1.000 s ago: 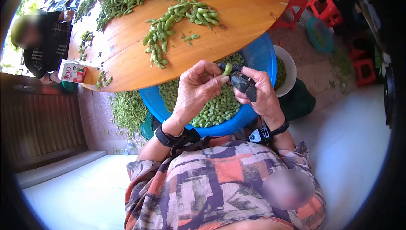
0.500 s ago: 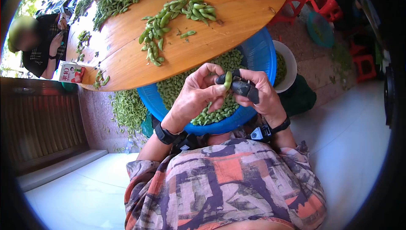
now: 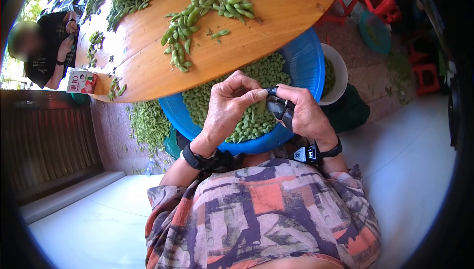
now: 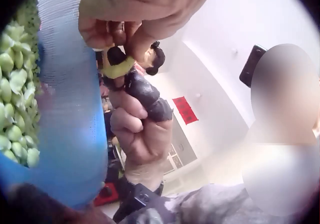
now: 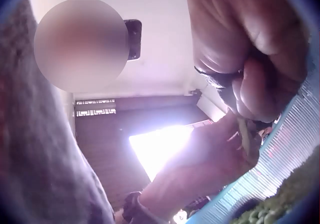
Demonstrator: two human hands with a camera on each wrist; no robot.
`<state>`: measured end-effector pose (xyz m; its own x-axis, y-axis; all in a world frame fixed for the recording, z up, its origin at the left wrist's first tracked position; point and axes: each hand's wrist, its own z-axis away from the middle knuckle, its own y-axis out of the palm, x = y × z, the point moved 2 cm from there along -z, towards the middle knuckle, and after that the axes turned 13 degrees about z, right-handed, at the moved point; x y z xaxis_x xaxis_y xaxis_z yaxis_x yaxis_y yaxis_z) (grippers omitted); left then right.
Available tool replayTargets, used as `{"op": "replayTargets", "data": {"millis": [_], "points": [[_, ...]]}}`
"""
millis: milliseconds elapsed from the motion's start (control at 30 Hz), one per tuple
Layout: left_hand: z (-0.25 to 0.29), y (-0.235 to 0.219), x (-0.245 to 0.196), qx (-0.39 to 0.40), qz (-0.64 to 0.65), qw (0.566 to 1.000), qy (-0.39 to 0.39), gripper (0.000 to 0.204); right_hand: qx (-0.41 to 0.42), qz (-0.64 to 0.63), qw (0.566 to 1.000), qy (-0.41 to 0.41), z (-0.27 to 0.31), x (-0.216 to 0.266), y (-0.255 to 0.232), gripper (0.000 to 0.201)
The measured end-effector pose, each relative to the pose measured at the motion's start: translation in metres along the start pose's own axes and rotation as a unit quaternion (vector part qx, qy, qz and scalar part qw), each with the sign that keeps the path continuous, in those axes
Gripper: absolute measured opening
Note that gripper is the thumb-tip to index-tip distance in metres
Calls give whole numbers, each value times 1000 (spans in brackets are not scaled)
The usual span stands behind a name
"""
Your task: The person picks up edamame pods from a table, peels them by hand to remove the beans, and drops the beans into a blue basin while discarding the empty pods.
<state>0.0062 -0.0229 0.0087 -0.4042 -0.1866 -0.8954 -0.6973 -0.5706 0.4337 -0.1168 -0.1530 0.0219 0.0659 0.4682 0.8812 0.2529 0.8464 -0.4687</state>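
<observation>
The left hand (image 3: 224, 106) and right hand (image 3: 310, 116) pinch a green pod (image 4: 119, 69) between their fingertips, above beans (image 3: 252, 126) in a blue basin (image 3: 261, 147). Black wraps (image 3: 281, 111) cover the right thumb and a finger. Loose pods (image 3: 185, 24) lie on the far wooden desk (image 3: 276, 27).

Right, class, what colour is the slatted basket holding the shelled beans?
Blue, clearest in the head view.

The pod (image 4: 119, 70) has become mostly hidden from above.
</observation>
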Motion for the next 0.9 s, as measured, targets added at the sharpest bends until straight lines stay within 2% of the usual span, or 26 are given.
{"op": "replayTargets", "data": {"millis": [100,133,167,200,233,267,300,333,400,433,467,500,533,600,733,800,833,900], "points": [[-1,-2,0,8,-22,999,-30,9,1,8,1000,0,1,-2,-1,13],[-3,-6,-1,46,9,998,-51,10,1,8,1000,1,2,-2,-2,13],[-4,-7,0,83,39,993,-72,12,45,-40,997,43,4,-4,-2,11],[-4,-9,5,83,39,993,-72,12,89,-87,988,86,6,-5,-2,9],[-4,-11,14,113,119,982,-88,13,89,-87,989,85,8,-9,-3,9],[-5,-13,21,143,197,964,-104,15,118,-181,968,128,11,-17,-1,8],[-6,-11,21,148,193,966,-92,17,147,-272,936,169,13,-20,0,8],[-5,-9,19,149,193,965,-93,17,146,-272,936,169,12,-19,-1,8],[-2,-4,11,87,137,977,-142,17,114,-223,953,172,8,-12,-7,7],[0,-1,10,87,137,977,-142,17,114,-222,953,172,7,-12,-5,7],[0,2,9,55,40,992,-102,16,66,-111,985,112,5,-10,-4,7],[0,2,8,22,-57,996,-61,16,17,2,999,51,3,-7,-4,7],[0,1,6,21,-57,996,-60,16,18,3,999,51,2,-5,-3,7],[1,-4,4,45,-224,970,-87,14,-13,26,999,46,0,0,-3,9],[3,-2,3,23,-196,978,-62,18,-36,69,996,39,-3,-4,-1,12],[2,-2,9,19,-192,980,-39,15,-77,156,985,7,-5,-1,3,16],[1,-3,14,5,-221,975,1,17,-108,164,980,-4,-6,1,10,19],[1,1,15,-17,-252,967,25,20,-162,197,967,-23,-4,-1,30,23]]}}
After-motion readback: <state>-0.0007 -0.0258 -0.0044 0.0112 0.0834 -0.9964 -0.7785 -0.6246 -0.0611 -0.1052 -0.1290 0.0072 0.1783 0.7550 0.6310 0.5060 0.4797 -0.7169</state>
